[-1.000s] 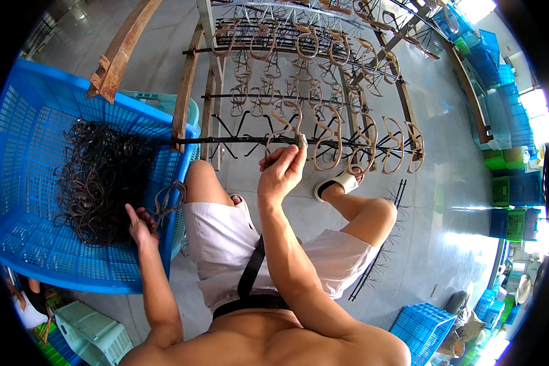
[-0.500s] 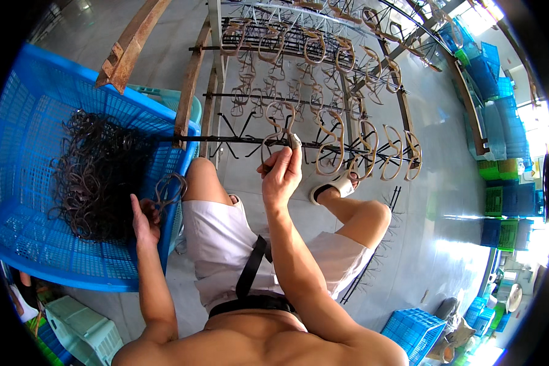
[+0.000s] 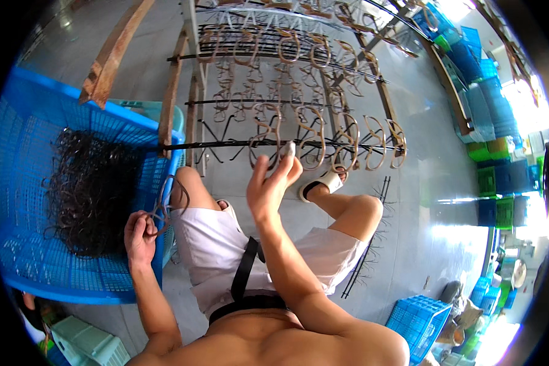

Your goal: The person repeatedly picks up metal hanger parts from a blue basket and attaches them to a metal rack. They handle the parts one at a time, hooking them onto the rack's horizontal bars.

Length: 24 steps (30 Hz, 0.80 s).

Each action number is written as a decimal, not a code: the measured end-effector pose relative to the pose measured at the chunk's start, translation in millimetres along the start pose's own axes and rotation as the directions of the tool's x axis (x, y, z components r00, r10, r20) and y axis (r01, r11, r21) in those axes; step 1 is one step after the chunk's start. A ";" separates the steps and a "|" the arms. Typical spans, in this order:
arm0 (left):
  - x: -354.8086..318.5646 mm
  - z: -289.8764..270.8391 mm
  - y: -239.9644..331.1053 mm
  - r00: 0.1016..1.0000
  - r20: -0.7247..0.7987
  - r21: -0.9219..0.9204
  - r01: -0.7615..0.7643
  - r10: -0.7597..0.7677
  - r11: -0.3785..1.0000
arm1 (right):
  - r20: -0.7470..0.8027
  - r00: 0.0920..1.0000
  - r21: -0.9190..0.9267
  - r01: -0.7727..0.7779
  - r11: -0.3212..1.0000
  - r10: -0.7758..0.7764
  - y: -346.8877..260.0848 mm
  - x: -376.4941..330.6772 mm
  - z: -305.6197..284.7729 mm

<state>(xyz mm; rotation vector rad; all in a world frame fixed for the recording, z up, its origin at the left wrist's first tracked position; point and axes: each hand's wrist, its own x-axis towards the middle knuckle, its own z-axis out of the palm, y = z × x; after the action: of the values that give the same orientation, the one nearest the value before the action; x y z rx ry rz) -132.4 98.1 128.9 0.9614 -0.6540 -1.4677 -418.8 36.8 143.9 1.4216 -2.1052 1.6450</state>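
My left hand (image 3: 140, 239) is closed on a thin dark spectacle frame (image 3: 159, 213), a figure-eight pair of loops, at the right rim of the blue basket (image 3: 73, 293). Inside that basket lies a tangled heap of dark spectacle frames (image 3: 88, 192). My right hand (image 3: 274, 186) has thumb and fingers apart and holds nothing; white wrapping covers one fingertip. It is just below a black pronged bar (image 3: 226, 144), beside a hung spectacle frame (image 3: 264, 125). Several more brown frames (image 3: 311, 137) hang along the bar to the right. Prongs on its left end carry none.
A rusty metal rack (image 3: 175, 91) holds further rows of bars with hanging frames behind. A brown rusty beam (image 3: 113, 58) juts over the basket. Another pronged bar (image 3: 366, 244) lies on the floor at right. Stacked crates (image 3: 500, 195) line the right side.
My right hand has let go of the frame on the bar, its fingers spreading and drawing back. My left hand has closed round a frame at the basket's rim. The whole view has shifted slightly.
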 end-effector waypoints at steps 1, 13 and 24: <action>-2.9 8.1 -2.2 0.997 -0.036 -0.017 -0.062 0.062 0.998 | 0.057 0.998 0.057 0.038 0.998 -0.042 -8.2 -10.2 -10.1; 7.9 67.2 36.5 0.973 0.223 0.244 0.003 -0.059 0.970 | 0.743 0.472 0.652 -0.354 0.671 -0.474 -29.6 -5.6 -36.5; -20.9 97.5 -7.0 0.807 0.461 0.421 -0.565 0.369 0.710 | 0.777 0.629 0.570 -0.714 0.406 0.015 -80.4 -63.0 -49.5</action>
<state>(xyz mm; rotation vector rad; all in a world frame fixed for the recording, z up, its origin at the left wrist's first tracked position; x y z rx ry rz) -220.4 106.5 175.7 0.8572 -1.5299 -0.9854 -347.8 116.2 183.0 2.1604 -2.0743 3.1412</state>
